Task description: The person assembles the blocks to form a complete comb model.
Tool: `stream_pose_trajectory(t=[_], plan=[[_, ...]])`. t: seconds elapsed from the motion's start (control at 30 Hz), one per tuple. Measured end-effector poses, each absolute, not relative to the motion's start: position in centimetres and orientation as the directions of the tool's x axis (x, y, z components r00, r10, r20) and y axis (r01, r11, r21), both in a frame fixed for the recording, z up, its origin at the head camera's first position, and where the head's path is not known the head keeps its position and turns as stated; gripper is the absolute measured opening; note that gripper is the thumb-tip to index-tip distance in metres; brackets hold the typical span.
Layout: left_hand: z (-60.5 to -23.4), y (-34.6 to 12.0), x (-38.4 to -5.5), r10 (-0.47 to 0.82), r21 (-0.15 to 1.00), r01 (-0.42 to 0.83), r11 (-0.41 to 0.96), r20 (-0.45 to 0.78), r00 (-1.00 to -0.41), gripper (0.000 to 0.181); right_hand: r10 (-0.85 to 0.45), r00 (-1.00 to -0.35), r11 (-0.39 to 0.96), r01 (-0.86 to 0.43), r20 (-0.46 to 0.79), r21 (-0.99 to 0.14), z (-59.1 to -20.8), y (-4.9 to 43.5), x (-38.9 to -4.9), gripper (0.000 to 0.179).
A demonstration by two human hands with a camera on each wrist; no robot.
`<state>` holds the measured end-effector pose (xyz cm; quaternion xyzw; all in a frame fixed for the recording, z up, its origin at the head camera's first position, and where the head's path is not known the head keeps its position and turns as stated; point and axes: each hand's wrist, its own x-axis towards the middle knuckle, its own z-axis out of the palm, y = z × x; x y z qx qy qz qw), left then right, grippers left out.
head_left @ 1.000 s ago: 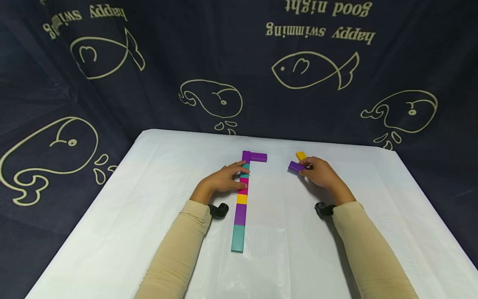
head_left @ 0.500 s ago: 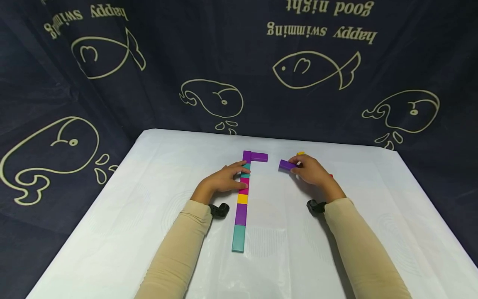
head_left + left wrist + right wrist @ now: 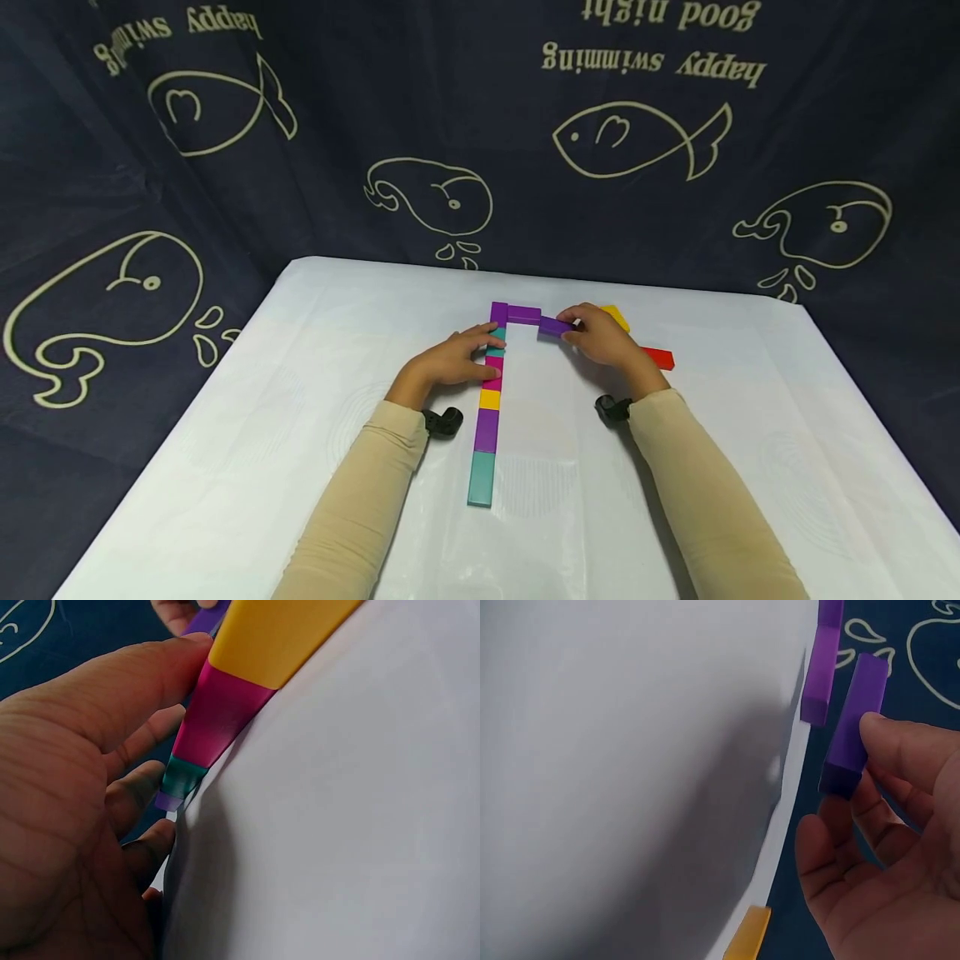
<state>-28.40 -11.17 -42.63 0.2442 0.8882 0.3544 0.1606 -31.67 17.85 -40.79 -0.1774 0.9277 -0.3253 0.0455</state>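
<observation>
My right hand (image 3: 603,337) pinches a dark purple block (image 3: 553,326) between thumb and fingers. In the right wrist view the block (image 3: 855,724) is tilted beside the end of a lighter purple block (image 3: 821,675), which lies crosswise at the far end of a row. My left hand (image 3: 448,360) rests along that row, thumb at the magenta block (image 3: 221,716) and fingertips by the far teal block (image 3: 184,776). Nearer in the row come a yellow block (image 3: 489,400), a purple block (image 3: 486,430) and a long teal block (image 3: 481,479).
A loose yellow block (image 3: 617,317) and a red block (image 3: 658,358) lie behind and beside my right hand. White cloth (image 3: 375,325) covers the table. A dark blue curtain with fish drawings (image 3: 420,83) hangs behind its far edge.
My right hand has carried the dark purple block leftward to the end of the crosswise purple block. The red block has come out from behind that hand. My left hand stays put.
</observation>
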Motion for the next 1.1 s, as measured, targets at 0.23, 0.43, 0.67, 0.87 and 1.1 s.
stream_pose_trajectory(t=[0.23, 0.43, 0.67, 0.87, 1.1], plan=[[-42.7, -11.1, -28.6, 0.551, 0.691, 0.339, 0.639, -0.103, -0.828, 0.051, -0.369, -0.929, 0.727, -0.3, 0.018, -0.617, -40.5, 15.9, -31.8, 0.027], [-42.7, -11.2, -28.6, 0.556, 0.69, 0.341, 0.639, -0.108, -0.824, 0.052, -0.389, -0.921, 0.738, -0.308, -0.006, -0.6, -40.4, 14.4, -32.0, 0.027], [-42.8, -11.3, -28.7, 0.557, 0.692, 0.34, 0.637, -0.108, -0.823, 0.052, -0.401, -0.916, 0.747, -0.329, 0.003, -0.578, -40.8, 13.5, -32.4, 0.028], [-43.0, -11.4, -28.8, 0.564, 0.695, 0.35, 0.628, -0.096, -0.82, 0.053, -0.428, -0.904, 0.755, -0.36, 0.004, -0.548, -41.2, 12.8, -32.6, 0.028], [-43.0, -11.3, -28.8, 0.554, 0.699, 0.334, 0.632, -0.106, -0.826, 0.053, -0.433, -0.901, 0.776, -0.365, -0.013, -0.514, -41.6, 12.2, -32.7, 0.028]])
